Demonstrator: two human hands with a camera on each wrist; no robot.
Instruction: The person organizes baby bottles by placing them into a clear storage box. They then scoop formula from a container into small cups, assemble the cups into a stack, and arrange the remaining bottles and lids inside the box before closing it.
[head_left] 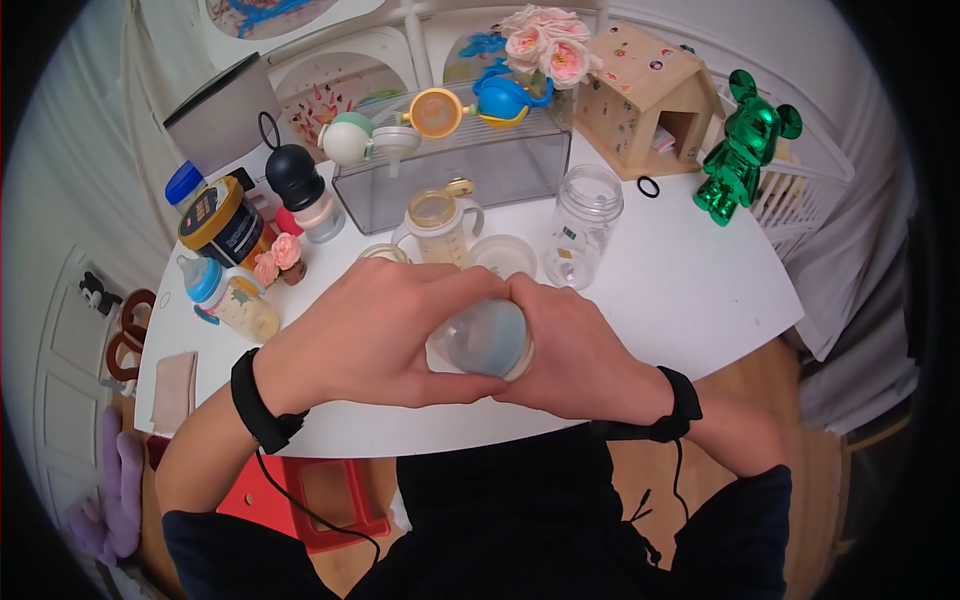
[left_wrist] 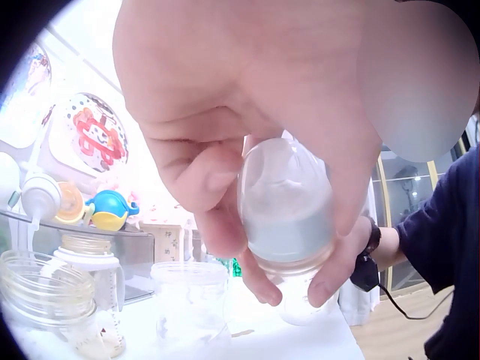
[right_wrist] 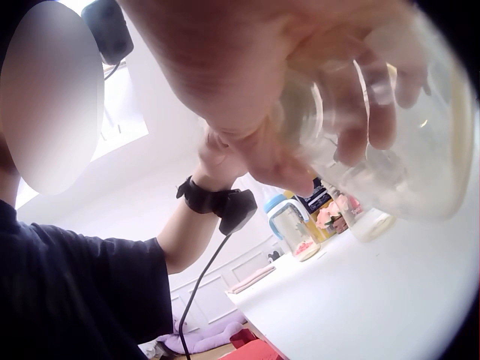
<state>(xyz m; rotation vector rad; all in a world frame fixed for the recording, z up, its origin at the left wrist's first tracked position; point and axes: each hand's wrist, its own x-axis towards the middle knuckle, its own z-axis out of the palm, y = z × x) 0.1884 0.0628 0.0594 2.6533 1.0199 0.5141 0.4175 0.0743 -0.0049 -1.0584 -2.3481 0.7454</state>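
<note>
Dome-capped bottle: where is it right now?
In the head view, the dome-capped bottle is near the centre, held between the left hand and right hand.

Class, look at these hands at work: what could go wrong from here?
The smooth baby bottle might slip: the right hand grips it below the domed cap, which the left hand holds. A hand moving forward could also knock the clear jar or handled bottle standing just beyond.
</note>
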